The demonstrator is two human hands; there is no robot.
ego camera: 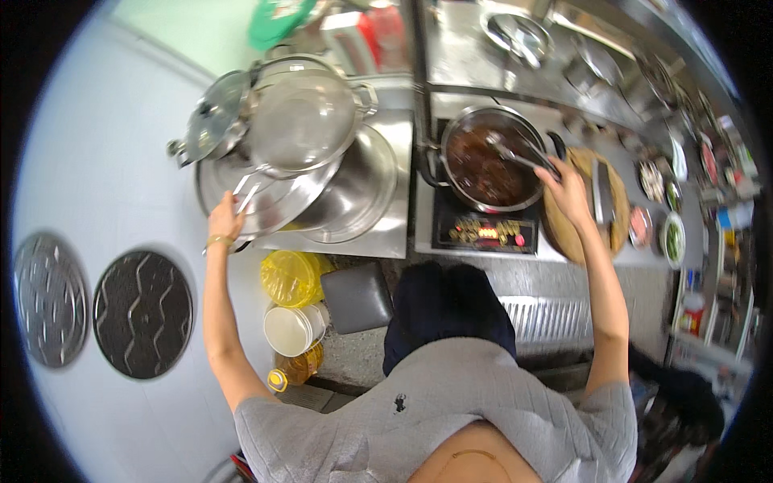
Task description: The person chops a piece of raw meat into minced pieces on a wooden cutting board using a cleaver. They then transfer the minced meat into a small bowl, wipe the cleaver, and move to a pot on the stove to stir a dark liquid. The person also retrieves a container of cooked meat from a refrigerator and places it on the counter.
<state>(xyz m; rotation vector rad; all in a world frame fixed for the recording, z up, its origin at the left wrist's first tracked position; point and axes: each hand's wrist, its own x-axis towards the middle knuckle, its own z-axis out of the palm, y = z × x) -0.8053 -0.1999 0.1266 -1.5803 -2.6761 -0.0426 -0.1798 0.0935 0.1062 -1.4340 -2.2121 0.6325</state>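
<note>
My right hand point(567, 190) grips the near end of metal tongs point(518, 158) over a two-handled steel pot point(450, 175). The tongs' far end dips into dark reddish-brown liquid point(483, 172), where pieces are too blurred to name. The pot stands on a black induction cooker point(447, 232) with a lit display. Over on the left, my left hand point(226, 218) has its fingers closed on a thin, bright metal handle point(246, 188). This handle lies against a large, shiny steel lid or basin point(290, 208); whether it belongs to it is unclear.
Stacked steel cookware point(305, 121) and a glass-lidded pot point(214, 115) crowd the left counter. A cleaver point(601, 190) lies on a round wooden board point(567, 232). Several small food bowls point(673, 240) stand farther right. Below are a yellow-bagged bucket point(290, 278), a white bucket point(290, 331) and a grey stool point(357, 299).
</note>
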